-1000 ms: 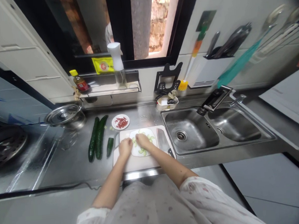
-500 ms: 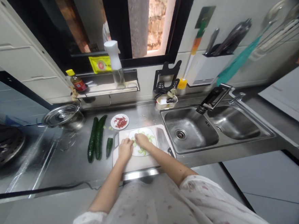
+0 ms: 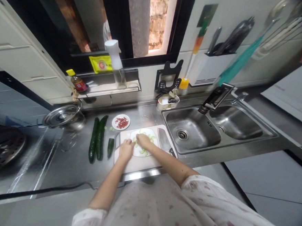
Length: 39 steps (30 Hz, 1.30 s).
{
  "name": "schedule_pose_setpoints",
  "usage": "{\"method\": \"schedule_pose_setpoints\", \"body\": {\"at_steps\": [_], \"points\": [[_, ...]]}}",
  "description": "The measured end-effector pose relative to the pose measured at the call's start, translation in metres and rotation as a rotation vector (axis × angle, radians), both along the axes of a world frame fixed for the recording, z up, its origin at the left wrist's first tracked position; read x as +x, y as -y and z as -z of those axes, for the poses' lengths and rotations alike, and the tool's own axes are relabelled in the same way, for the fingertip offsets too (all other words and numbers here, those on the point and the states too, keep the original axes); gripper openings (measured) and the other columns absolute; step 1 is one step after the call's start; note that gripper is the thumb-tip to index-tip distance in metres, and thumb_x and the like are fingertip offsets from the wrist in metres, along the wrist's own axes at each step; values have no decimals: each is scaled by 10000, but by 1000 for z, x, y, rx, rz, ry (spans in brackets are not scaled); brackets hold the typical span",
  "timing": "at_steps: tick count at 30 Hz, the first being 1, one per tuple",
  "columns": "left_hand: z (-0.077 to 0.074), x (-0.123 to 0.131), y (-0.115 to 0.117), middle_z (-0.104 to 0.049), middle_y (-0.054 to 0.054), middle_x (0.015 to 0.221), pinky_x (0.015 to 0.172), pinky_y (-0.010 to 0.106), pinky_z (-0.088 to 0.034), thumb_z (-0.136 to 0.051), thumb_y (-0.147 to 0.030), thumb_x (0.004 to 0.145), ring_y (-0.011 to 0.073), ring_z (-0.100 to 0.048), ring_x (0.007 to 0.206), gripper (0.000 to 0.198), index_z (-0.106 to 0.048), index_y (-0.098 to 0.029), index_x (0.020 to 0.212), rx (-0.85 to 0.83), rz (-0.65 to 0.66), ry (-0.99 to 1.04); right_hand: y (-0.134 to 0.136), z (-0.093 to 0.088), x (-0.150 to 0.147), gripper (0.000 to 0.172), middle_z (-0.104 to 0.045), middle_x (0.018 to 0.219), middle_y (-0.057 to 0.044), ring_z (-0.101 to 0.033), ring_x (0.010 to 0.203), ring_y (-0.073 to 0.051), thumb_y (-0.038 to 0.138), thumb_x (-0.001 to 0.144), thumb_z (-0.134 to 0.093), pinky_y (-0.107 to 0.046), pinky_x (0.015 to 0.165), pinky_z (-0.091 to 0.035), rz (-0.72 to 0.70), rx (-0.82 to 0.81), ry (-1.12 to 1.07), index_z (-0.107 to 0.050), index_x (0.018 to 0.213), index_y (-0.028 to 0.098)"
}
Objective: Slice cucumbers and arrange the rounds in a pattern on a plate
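A white plate with pale green cucumber slices set around it lies on the cutting board. Over the plate's upper left part, my right hand has its fingers pinched at a cucumber slice. My left hand is at the plate's left edge with its fingers drawn together; what they hold, if anything, is too small to make out. A knife rests flat on the board's right side. Left of the board are a cut cucumber piece and two whole cucumbers.
A small white plate of chopped red bits stands behind the board. The double sink with its faucet borders the board on the right. At the left are a lidded steel pot and a stove.
Both hands stay in almost the same place at the plate, with the right fingers shifted only slightly. The plate, knife and cucumbers have not moved.
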<state>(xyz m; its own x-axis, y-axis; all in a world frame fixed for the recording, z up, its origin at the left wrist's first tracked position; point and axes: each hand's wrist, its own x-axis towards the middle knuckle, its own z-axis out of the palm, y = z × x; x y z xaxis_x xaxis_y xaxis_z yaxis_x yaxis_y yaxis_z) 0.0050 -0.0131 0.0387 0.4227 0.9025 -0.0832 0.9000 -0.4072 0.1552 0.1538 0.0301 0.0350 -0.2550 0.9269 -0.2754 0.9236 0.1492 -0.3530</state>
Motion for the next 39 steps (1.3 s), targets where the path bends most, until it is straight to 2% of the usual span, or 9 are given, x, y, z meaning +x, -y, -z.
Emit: {"method": "schedule_pose_setpoints", "body": {"at_steps": [13, 25, 39], "points": [[-10, 2, 2, -567, 112, 1034, 772, 332, -397, -382, -204, 928, 248, -452, 1003, 288, -625, -198, 1082, -2, 59, -112, 4, -16, 4, 236, -663, 1065, -121, -593, 961, -199, 188, 885, -470, -264, 750, -396, 52, -39, 75, -615, 1068, 154], [-7, 1, -3, -566, 123, 1031, 781, 337, -398, -367, -184, 928, 248, -455, 1002, 304, -630, -192, 1081, -29, 74, -125, 12, -10, 9, 272, -664, 1064, -121, -597, 948, -197, 204, 937, -388, -268, 755, -394, 25, -19, 71, -615, 1080, 168], [-10, 2, -6, -565, 137, 1021, 772, 348, -408, -378, -172, 916, 259, -462, 998, 297, -647, -169, 1044, -53, 107, -138, 15, -8, 9, 250, -659, 1058, -113, -599, 955, -192, 212, 935, -407, -258, 747, -393, 51, -20, 59, -611, 1073, 172]]}}
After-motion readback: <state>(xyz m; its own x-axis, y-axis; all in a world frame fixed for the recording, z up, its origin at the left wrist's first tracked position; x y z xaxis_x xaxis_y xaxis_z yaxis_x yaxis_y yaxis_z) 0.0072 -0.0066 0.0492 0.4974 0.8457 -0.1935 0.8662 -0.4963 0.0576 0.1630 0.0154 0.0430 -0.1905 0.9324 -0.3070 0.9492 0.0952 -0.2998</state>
